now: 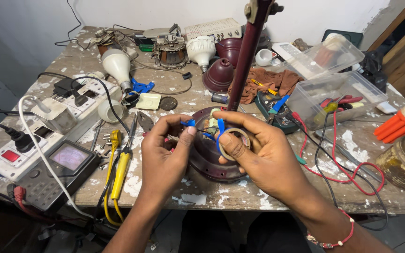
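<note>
Holding both hands over the counter (221,199), we pinch blue wires (219,127) with our left hand (165,154). Our right hand (258,152) grips a tape roll (235,143), the maroon fan motor (207,164) just below both grips.

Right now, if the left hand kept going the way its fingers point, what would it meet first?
The left hand points up and right. It would most likely first meet the blue wires on the maroon motor housing, then the right hand holding a tape roll. Depth is hard to judge.
</note>
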`<action>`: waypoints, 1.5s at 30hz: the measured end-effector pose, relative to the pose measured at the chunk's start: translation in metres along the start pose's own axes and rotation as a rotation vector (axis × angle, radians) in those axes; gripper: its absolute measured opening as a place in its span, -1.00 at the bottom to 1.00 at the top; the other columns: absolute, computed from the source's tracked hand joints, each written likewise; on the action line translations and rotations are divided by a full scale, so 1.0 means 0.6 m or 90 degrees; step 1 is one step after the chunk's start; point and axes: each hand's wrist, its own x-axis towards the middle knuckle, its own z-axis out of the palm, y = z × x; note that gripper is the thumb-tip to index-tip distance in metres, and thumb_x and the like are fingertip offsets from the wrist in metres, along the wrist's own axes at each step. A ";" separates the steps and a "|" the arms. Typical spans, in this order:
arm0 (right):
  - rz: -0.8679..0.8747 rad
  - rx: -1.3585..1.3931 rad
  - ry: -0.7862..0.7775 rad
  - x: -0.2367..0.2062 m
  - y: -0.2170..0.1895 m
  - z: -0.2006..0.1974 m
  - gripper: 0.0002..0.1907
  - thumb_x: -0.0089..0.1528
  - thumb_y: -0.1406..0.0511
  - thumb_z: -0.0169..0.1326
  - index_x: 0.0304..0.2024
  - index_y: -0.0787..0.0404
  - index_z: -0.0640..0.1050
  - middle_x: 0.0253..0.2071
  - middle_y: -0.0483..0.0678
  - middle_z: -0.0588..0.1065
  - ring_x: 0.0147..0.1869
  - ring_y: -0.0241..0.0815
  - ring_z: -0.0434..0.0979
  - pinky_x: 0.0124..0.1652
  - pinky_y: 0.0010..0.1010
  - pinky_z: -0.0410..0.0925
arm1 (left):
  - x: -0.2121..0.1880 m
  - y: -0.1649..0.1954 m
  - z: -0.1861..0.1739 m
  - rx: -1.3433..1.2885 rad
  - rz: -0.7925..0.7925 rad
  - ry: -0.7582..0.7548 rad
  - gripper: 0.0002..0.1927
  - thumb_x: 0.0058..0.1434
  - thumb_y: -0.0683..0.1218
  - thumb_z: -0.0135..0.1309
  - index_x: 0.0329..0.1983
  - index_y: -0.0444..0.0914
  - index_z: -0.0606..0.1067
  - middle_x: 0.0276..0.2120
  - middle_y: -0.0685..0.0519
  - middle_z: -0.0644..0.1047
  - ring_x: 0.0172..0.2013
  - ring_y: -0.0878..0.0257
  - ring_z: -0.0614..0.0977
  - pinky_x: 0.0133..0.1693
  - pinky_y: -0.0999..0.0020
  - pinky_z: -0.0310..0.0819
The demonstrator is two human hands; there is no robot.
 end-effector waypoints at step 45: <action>-0.064 -0.835 0.038 -0.063 0.118 -0.197 -0.19 0.01 0.17 0.26 0.29 0.17 0.32 0.15 0.07 0.47 0.22 0.07 0.39 0.18 -0.06 0.10 | -0.043 -0.070 0.012 -0.188 0.000 0.109 -0.83 0.30 -0.23 0.14 -0.06 -0.38 0.54 -0.27 0.07 0.57 -0.41 0.43 0.51 -0.38 0.53 0.40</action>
